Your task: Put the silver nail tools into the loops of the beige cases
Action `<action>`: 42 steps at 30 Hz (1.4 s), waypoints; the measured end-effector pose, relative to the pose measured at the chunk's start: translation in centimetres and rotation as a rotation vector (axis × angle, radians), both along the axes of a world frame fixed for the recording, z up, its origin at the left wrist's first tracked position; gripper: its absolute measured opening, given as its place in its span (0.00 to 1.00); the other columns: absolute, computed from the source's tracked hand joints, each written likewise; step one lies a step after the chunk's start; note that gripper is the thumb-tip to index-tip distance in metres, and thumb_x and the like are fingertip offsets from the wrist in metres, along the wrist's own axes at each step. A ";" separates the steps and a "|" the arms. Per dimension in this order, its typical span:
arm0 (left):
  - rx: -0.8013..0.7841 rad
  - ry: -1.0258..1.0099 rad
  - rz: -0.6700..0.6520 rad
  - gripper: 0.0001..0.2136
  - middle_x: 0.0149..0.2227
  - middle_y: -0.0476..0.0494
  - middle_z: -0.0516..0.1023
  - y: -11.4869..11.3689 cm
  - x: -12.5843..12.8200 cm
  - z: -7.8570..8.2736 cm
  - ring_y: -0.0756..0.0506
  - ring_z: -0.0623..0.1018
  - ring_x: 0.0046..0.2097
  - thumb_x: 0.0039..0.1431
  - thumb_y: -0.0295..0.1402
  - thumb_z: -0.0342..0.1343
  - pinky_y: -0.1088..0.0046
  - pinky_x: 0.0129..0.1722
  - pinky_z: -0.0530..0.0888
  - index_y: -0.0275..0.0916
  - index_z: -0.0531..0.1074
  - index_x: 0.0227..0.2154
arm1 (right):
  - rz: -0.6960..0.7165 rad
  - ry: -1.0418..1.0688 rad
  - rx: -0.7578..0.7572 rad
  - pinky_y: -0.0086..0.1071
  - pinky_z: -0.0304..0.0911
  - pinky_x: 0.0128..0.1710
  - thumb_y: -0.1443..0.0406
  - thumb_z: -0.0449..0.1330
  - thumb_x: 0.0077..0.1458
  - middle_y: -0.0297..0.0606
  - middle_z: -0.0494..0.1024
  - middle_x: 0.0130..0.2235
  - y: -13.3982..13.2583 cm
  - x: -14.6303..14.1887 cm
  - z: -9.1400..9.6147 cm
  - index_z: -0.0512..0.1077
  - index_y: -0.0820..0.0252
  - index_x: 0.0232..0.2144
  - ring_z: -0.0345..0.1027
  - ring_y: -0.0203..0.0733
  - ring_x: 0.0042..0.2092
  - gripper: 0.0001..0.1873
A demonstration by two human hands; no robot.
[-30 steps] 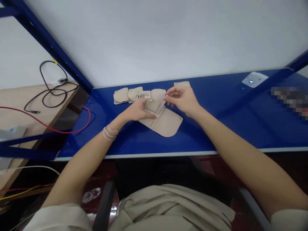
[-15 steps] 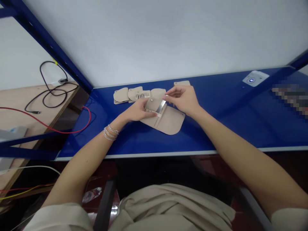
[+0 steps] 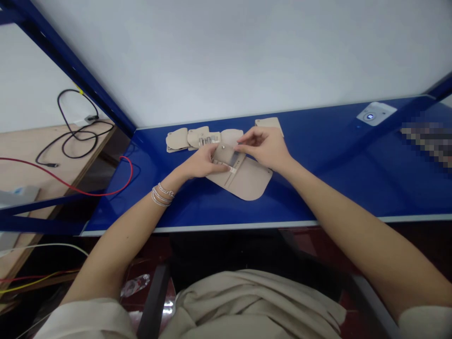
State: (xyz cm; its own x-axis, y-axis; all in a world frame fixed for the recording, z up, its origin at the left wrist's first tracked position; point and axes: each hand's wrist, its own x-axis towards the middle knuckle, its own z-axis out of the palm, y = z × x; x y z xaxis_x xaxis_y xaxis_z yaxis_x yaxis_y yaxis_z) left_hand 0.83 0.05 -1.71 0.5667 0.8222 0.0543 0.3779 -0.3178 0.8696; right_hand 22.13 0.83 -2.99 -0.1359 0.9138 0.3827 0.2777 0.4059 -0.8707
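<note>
An open beige pouch (image 3: 247, 181) lies flat on the blue table (image 3: 335, 179). My left hand (image 3: 201, 162) presses on the pouch's left part, fingers closed against its inner strap. My right hand (image 3: 266, 146) pinches a small flat metal tool (image 3: 234, 158) whose lower end sits in the pouch's inner slots. Both hands meet over the upper half of the pouch.
Several more beige pouches (image 3: 190, 137) lie behind my hands near the wall, one with metal tools showing. Another beige piece (image 3: 270, 122) sits behind my right hand. A white device (image 3: 376, 113) is at the far right. Black and red cables (image 3: 76, 136) lie on the wooden bench at left.
My right hand has drawn left and down with the metal tool, pushing it further into the pouch's slots. The pouch shifted slightly; my left hand stayed on it.
</note>
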 end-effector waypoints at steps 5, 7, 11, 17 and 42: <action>-0.007 0.012 0.015 0.19 0.37 0.43 0.77 0.0 0.1 0.1 0.41 0.77 0.42 0.45 0.38 0.67 0.66 0.43 0.74 0.33 0.73 0.40 | 0.011 -0.065 -0.014 0.33 0.62 0.27 0.58 0.74 0.39 0.36 0.77 0.26 0.0 0.1 0.0 0.76 0.61 0.26 0.66 0.37 0.27 0.15; -0.006 0.017 0.020 0.19 0.36 0.43 0.77 -0.1 0.1 0.2 0.42 0.77 0.40 0.45 0.37 0.66 0.67 0.41 0.74 0.33 0.73 0.39 | 0.021 -0.095 -0.005 0.33 0.61 0.28 0.58 0.74 0.39 0.36 0.77 0.26 0.0 0.2 0.0 0.76 0.61 0.26 0.66 0.37 0.27 0.15; -0.009 0.019 0.033 0.18 0.35 0.44 0.76 -0.2 0.2 0.3 0.44 0.76 0.37 0.45 0.36 0.66 0.68 0.38 0.74 0.33 0.73 0.38 | 0.031 -0.134 0.019 0.33 0.61 0.28 0.59 0.73 0.40 0.36 0.77 0.26 0.0 0.1 -0.1 0.77 0.61 0.27 0.66 0.36 0.26 0.14; -0.036 -0.029 0.049 0.19 0.36 0.44 0.77 0.1 0.1 0.0 0.44 0.76 0.39 0.45 0.36 0.66 0.67 0.39 0.73 0.33 0.73 0.39 | 0.031 -0.190 0.095 0.35 0.62 0.31 0.60 0.70 0.46 0.37 0.79 0.29 -0.2 0.3 0.3 0.81 0.59 0.29 0.67 0.38 0.29 0.09; -0.043 -0.067 0.074 0.21 0.39 0.39 0.80 0.5 0.0 -0.5 0.39 0.78 0.43 0.43 0.37 0.68 0.62 0.45 0.76 0.33 0.75 0.40 | 0.119 -0.245 0.131 0.36 0.63 0.34 0.59 0.71 0.45 0.38 0.77 0.37 -0.5 -0.2 -0.1 0.81 0.55 0.31 0.65 0.37 0.31 0.09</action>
